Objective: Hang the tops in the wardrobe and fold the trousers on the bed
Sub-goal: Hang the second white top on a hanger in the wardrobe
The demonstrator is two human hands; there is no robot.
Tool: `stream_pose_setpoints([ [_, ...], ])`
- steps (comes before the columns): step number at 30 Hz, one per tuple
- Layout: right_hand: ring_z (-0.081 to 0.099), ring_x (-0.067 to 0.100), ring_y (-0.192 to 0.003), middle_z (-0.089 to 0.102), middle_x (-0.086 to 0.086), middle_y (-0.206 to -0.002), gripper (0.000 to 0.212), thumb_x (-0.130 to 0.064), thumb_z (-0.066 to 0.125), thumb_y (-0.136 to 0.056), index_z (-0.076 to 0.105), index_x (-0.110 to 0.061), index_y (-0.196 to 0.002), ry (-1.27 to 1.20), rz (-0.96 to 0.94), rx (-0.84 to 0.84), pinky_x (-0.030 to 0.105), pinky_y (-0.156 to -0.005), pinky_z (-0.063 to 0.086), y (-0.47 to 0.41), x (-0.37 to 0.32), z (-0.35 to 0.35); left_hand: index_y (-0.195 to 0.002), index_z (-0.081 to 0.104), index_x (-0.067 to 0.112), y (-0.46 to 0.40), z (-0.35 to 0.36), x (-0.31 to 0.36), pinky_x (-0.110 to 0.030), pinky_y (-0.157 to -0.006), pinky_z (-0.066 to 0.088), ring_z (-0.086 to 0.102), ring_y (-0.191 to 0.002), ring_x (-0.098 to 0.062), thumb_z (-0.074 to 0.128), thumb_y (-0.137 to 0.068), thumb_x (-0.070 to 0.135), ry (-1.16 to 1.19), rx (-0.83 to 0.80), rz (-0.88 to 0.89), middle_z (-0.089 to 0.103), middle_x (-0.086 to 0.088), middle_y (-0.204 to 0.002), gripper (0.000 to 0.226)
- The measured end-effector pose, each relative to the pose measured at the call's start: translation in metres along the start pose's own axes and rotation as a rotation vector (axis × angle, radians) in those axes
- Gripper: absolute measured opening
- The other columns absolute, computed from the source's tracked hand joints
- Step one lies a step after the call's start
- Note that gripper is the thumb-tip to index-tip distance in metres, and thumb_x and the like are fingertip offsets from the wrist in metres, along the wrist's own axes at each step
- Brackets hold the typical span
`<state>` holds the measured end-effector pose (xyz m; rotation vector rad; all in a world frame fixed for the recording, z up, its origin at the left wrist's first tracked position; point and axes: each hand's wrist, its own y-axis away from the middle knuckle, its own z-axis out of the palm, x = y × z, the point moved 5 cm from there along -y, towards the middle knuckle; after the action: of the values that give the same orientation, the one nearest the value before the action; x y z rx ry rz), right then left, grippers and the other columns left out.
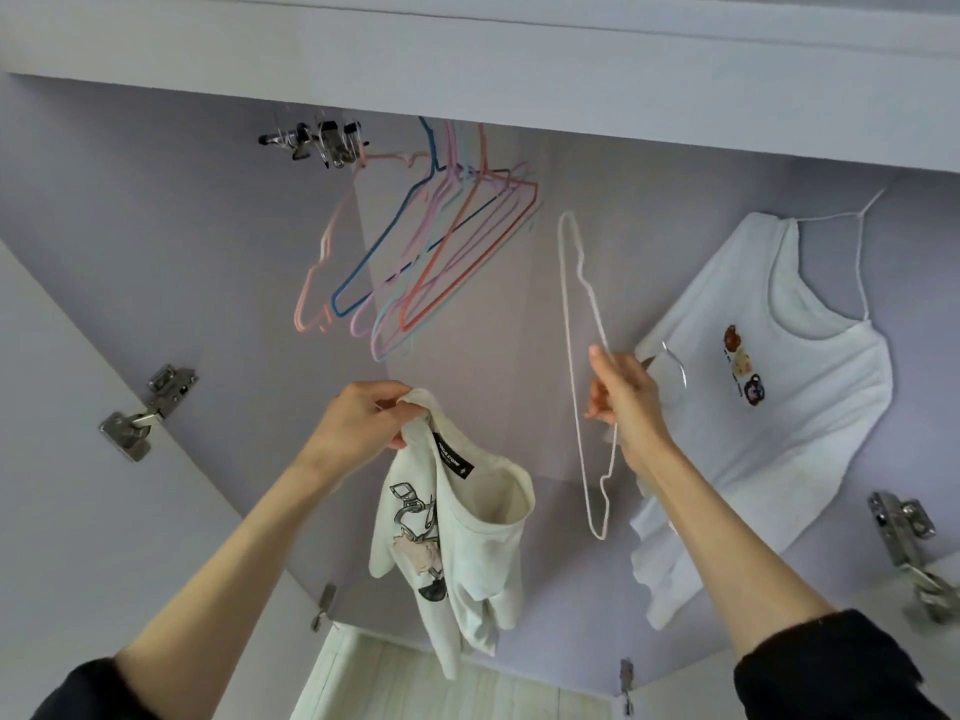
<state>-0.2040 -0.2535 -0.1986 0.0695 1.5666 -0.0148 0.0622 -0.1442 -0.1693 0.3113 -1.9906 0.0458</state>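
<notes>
My left hand (358, 423) grips the cream top (457, 532) by its collar, left of the white hanger (582, 356) my right hand (623, 402) pinches. The thin wire could twist and snag the neckline while threading.

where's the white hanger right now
In the head view the white hanger is right of centre, held in the right hand inside the wardrobe, between the bunch of coloured hangers and the hanging white camisole.

Empty hangers (431, 241) upper left in wardrobe (156, 226), hung top (779, 397) right, hanger (582, 356) between.
</notes>
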Motion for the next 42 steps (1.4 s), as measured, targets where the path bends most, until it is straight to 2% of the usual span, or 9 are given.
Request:
stream_pose_setpoints([
  [3,0.025,0.003,-0.034,0.031,-0.007,-0.048,0.041,-0.047,0.046,-0.095,0.054,-0.014,-0.072,-0.03,0.197,0.048,0.015,-0.037,0.022,0.0,0.019,-0.011,-0.083,0.071,0.008,0.003,0.016,-0.006,-0.028,-0.073,0.058,0.068,-0.075,-0.021,0.053,-0.087,-0.002,0.214,-0.027,-0.117,0.069,-0.016,-0.083,0.021],
  [5,0.025,0.002,-0.031,0.033,-0.011,-0.04,0.043,-0.044,0.043,-0.097,0.048,-0.015,-0.065,-0.089,0.228,0.101,0.015,-0.041,0.023,0.008,0.029,-0.02,-0.084,0.069,0.005,0.004,0.026,-0.013,-0.025,-0.07,0.058,0.069,-0.075,-0.02,0.052,-0.085,-0.008,0.39,-0.057,-0.225,0.07,-0.015,-0.084,0.021],
  [13,0.013,0.008,-0.04,0.017,-0.01,-0.04,0.066,-0.033,0.06,-0.09,0.025,-0.027,-0.035,-0.344,0.201,0.084,0.03,-0.054,0.007,0.054,0.026,-0.039,-0.07,0.059,0.008,-0.002,0.056,-0.038,-0.03,-0.065,0.05,0.061,-0.061,-0.017,0.044,-0.09,0.005,0.552,-0.038,-0.492,0.064,-0.005,-0.059,0.025],
  [18,0.016,0.008,-0.04,0.017,-0.007,-0.04,0.059,-0.032,0.053,-0.091,0.024,-0.023,-0.042,-0.618,0.207,-0.06,0.023,-0.045,0.013,0.068,0.003,-0.028,-0.071,0.057,0.012,-0.006,0.067,-0.028,-0.026,-0.064,0.044,0.052,-0.057,-0.018,0.052,-0.086,0.013,0.191,0.035,-0.458,0.056,-0.004,-0.061,0.017],
  [24,0.011,0.011,-0.042,0.017,-0.006,-0.038,0.055,-0.042,0.059,-0.072,0.018,-0.023,-0.04,-0.776,0.156,-0.15,0.021,-0.039,0.016,0.074,-0.021,-0.003,-0.082,0.063,0.006,-0.006,0.07,-0.013,-0.031,-0.071,0.04,0.052,-0.074,-0.022,0.048,-0.089,0.014,0.053,-0.068,-0.342,0.058,-0.01,-0.074,0.019],
  [28,0.017,0.008,-0.038,0.018,-0.007,-0.037,0.054,-0.043,0.059,-0.072,0.023,-0.023,-0.036,-0.731,0.103,-0.2,0.022,-0.041,0.013,0.073,-0.015,0.014,-0.08,0.066,0.005,0.004,0.062,0.002,-0.033,-0.071,0.046,0.056,-0.073,-0.025,0.049,-0.087,0.011,0.169,-0.155,-0.267,0.059,-0.015,-0.079,0.02],
  [32,0.017,0.011,-0.039,0.018,-0.007,-0.038,0.058,-0.039,0.065,-0.075,0.024,-0.025,-0.036,-0.406,0.094,-0.216,0.025,-0.048,0.016,0.082,0.014,0.032,-0.059,0.073,0.017,0.002,0.03,0.027,-0.026,-0.062,0.052,0.064,-0.059,-0.017,0.049,-0.087,0.013,0.309,-0.164,-0.145,0.066,-0.005,-0.065,0.038],
  [37,0.016,0.014,-0.053,0.015,-0.007,-0.05,0.058,-0.024,0.066,-0.085,0.019,-0.024,-0.052,-0.077,0.051,-0.152,0.024,-0.05,0.019,0.073,0.019,0.028,-0.071,0.074,0.017,0.006,-0.004,0.032,-0.021,-0.055,0.055,0.065,-0.061,-0.014,0.052,-0.086,0.013,0.369,-0.12,-0.121,0.07,-0.001,-0.069,0.027],
  [42,0.017,0.013,-0.049,0.016,-0.008,-0.043,0.063,-0.025,0.059,-0.091,0.022,-0.028,-0.04,-0.364,0.121,-0.196,0.025,-0.055,0.02,0.06,0.009,0.052,-0.078,0.069,0.014,0.014,0.014,0.035,-0.022,-0.058,0.052,0.06,-0.061,-0.013,0.05,-0.087,0.015,0.469,-0.247,-0.131,0.063,-0.003,-0.071,0.021],
])
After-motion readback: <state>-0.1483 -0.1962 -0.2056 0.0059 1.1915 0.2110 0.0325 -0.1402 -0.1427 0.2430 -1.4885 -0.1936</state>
